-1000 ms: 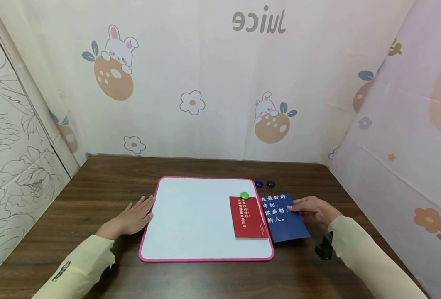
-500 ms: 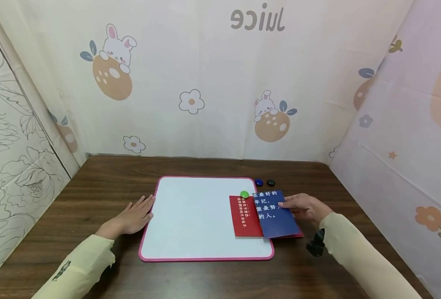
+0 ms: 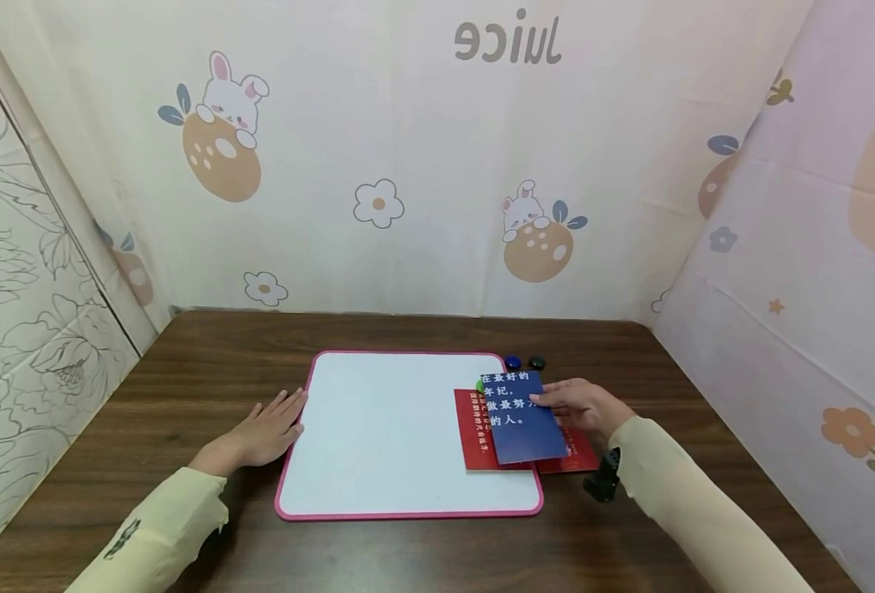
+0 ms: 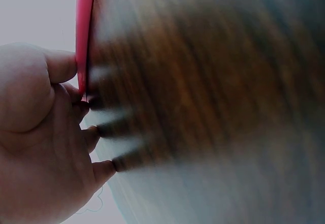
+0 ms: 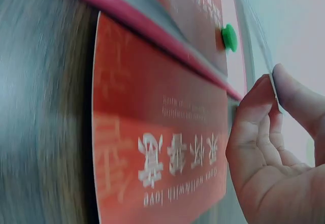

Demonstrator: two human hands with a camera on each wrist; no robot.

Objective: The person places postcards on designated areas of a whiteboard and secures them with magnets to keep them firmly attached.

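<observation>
A blue card with white Chinese writing is pinched at its right edge between the thumb and fingers of my right hand. In the right wrist view the card shows nearly edge-on, raised above the things below. It overlaps a red card lying on the whiteboard; a green round magnet sits at that red card's top. Another red card lies on the table beside the board's pink rim. My left hand lies flat with fingers extended at the board's left edge.
Behind the board's upper right corner, a blue magnet and a black magnet rest on the brown wooden table. A patterned curtain hangs along the table's back edge, with more fabric at both sides.
My right hand has moved left with the blue card, from the table side to over the whiteboard, uncovering the second red card and partly covering the green magnet. My left hand has stayed put.
</observation>
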